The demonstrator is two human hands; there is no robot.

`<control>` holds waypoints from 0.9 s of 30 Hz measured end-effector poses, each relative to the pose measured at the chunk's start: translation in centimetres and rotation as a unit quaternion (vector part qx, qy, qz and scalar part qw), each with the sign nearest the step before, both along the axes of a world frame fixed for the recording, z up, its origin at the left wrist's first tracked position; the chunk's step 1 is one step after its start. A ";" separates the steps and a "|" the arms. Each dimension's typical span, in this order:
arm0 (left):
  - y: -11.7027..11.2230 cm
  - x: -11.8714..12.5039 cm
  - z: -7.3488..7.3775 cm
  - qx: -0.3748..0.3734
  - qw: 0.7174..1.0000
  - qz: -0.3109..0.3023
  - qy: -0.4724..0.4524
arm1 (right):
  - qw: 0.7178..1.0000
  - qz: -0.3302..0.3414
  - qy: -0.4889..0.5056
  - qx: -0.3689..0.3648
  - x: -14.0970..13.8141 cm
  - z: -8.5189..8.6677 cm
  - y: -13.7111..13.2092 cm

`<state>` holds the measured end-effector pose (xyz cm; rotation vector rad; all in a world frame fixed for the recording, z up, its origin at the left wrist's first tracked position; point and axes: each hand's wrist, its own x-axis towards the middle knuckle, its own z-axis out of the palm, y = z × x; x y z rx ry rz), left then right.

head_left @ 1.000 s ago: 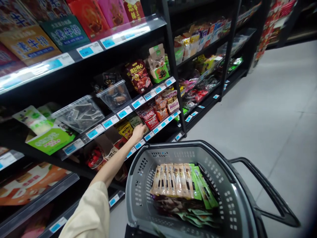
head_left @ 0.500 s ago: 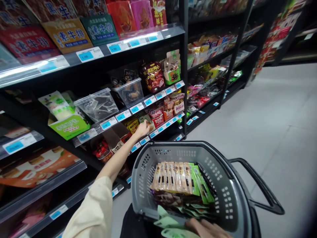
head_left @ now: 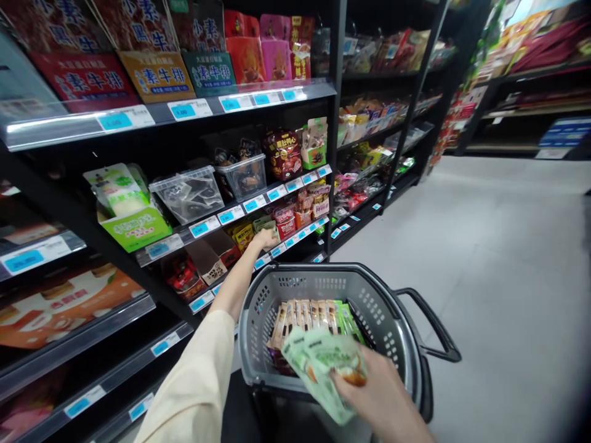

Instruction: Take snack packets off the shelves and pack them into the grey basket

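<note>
My left hand [head_left: 266, 239] reaches into the lower shelf row, its fingers closed at a pale green snack packet [head_left: 264, 223] standing there; the fingertips are partly hidden. Yellow packets [head_left: 242, 236] stand to its left and a red box of packets [head_left: 285, 223] to its right. Above the near side of the grey shopping basket [head_left: 323, 280], my right hand [head_left: 381, 391] is closed around several fanned pale green snack packets [head_left: 323, 363]. Inside the basket lie rows of beige packets [head_left: 302, 314] and bright green packets [head_left: 345, 317].
Two clear plastic tubs [head_left: 188, 194] and a green box [head_left: 138, 227] stand on the shelf above my left hand. The basket's black handle [head_left: 434, 326] sticks out to the right. Pale floor [head_left: 503, 277] stretches beyond, with more shelves [head_left: 521, 111] at the back.
My right hand has risen from the basket's near edge with the pale green packets, now held over the basket. My left hand stays at the same shelf spot. The view has shifted.
</note>
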<state>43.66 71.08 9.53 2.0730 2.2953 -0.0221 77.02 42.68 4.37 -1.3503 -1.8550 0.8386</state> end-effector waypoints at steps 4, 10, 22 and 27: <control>-2.2 -0.2 1.2 0.063 0.997 -0.016 -0.034 | 0.940 -0.076 0.272 -0.192 -0.6 2.3 2.2; -11.3 1.6 0.0 0.149 0.914 -0.102 -0.364 | 0.856 -0.198 0.425 -0.218 -1.2 1.2 4.2; -22.2 6.6 -6.5 0.150 0.714 0.012 -0.684 | 0.893 -0.015 0.373 -0.251 -10.2 1.2 8.0; -22.0 5.1 -6.3 0.135 0.725 -0.025 -0.675 | 0.874 0.008 0.401 -0.276 -10.0 0.7 7.7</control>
